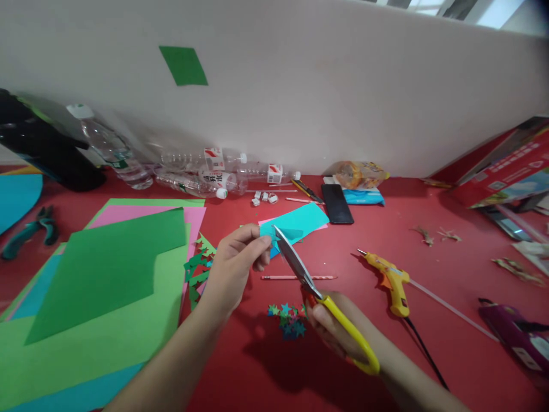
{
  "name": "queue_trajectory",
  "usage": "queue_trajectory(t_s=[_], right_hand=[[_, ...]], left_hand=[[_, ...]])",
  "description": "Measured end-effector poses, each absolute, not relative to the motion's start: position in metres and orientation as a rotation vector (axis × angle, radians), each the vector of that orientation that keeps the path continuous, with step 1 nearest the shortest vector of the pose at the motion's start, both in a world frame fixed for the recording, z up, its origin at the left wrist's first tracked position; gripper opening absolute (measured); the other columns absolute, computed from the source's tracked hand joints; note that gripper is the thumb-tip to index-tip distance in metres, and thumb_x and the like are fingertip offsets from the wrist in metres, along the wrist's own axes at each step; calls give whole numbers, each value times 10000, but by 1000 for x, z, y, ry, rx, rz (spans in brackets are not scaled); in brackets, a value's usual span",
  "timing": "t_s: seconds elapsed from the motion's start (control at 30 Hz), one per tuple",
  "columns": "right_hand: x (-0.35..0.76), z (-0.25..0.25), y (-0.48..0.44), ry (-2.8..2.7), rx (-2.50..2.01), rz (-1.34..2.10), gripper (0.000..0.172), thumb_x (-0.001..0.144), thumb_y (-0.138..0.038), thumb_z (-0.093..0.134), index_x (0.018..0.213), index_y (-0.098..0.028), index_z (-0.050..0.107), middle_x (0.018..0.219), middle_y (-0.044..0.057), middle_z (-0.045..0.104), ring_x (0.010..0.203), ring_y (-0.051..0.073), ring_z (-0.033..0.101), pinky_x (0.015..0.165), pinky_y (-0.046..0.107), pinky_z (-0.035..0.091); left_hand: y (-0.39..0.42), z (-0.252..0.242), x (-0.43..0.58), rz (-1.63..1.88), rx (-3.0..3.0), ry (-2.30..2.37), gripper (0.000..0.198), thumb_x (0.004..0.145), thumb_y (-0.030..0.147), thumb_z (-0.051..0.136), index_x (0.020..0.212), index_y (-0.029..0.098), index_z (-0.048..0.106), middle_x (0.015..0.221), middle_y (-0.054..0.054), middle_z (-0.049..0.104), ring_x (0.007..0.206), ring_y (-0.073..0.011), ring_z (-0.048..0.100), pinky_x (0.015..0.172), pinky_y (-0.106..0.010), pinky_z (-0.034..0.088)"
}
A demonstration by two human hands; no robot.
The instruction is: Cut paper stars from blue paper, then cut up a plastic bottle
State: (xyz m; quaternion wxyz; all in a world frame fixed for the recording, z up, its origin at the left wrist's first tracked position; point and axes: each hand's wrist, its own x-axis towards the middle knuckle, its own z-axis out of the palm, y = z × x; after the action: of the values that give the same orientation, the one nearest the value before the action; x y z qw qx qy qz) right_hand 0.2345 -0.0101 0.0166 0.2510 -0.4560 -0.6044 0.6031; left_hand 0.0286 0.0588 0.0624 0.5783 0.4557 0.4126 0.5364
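Observation:
My left hand pinches a small piece of teal paper above the red table. My right hand grips yellow-handled scissors, whose blades point up-left and meet the teal piece. Below the hands lies a small pile of cut paper stars in teal, green and red. A pink pencil lies on the table under the scissors. A larger teal sheet on a pink sheet rests just behind the hands.
Stacked green, pink and blue paper sheets cover the left. A yellow glue gun with cord lies right, a purple tool further right. Plastic bottles, a black phone, pliers and a red box ring the wall side.

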Motion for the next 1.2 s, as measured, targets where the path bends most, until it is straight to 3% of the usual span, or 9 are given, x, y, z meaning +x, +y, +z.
queue_trajectory(t_s=[0.87, 1.2], right_hand=[[234, 18, -7, -1724, -1286, 1587, 553, 878, -706, 417, 621, -220, 361, 486, -72, 328, 423, 70, 292, 392, 210, 188], [241, 24, -6, -1771, -1177, 1662, 568, 891, -739, 350, 723, -201, 421, 549, -67, 357, 449, 66, 289, 401, 203, 211]], left_hand=[[59, 65, 31, 1332, 946, 988, 121, 820, 222, 612, 709, 186, 580, 565, 43, 605, 493, -69, 514, 493, -178, 410], [63, 70, 19, 1222, 1175, 1095, 112, 799, 210, 622, 691, 185, 602, 528, 47, 574, 481, -70, 491, 492, -184, 405]])
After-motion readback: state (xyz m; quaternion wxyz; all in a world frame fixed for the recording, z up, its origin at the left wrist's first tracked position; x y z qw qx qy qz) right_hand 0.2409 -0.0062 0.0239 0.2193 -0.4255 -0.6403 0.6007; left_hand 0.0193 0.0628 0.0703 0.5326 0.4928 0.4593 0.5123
